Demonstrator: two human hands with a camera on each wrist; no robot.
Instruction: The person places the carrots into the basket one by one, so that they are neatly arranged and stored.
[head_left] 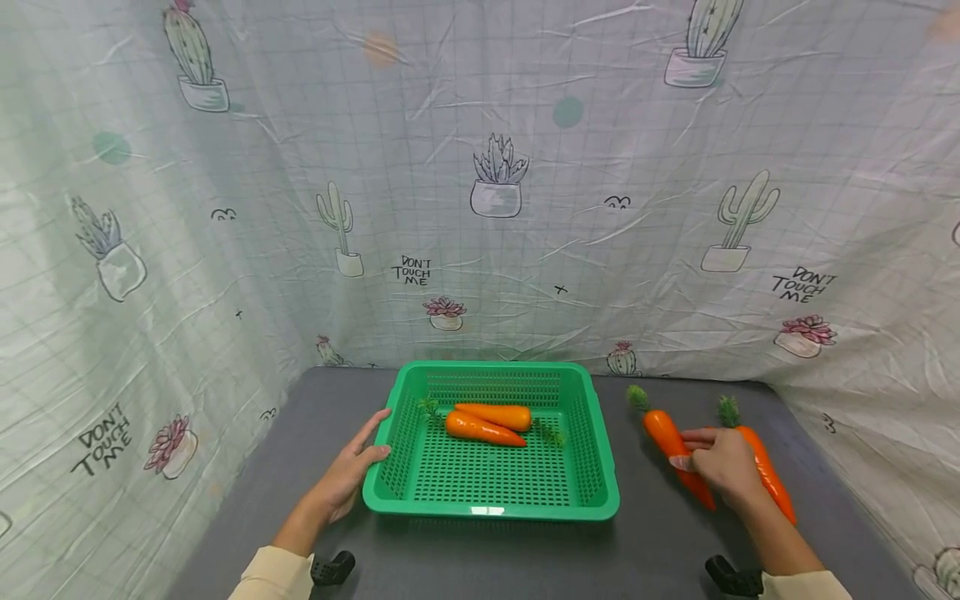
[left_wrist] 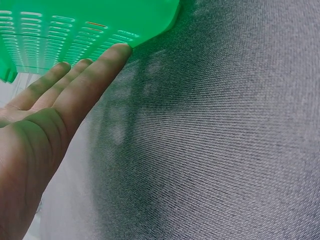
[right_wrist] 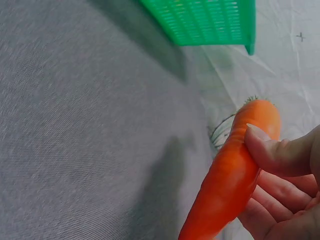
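At nine o'clock of the green slotted basket (head_left: pixel 438 506), touching its side with extended left hand (head_left: pixel 347 474); at three o'clock, pinching one carrot (head_left: pixel 663 433) in right hand (head_left: pixel 723 463), beside a second carrot (head_left: pixel 769 472); inside, toward twelve, containing two further carrots (head_left: pixel 483 428).

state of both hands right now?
Left hand: open, fingers straight, against the side of the green basket.
Right hand: closed, holding a carrot between thumb and fingers.

Held carrot (right_wrist: pixel 225 172): tip cut off at lower edge, right wrist view.
Far-right carrot (head_left: pixel 771 475): partly hidden behind right hand (head_left: pixel 720 461), head view.
Green basket (left_wrist: pixel 100 12): cut off, upper left, left wrist view.
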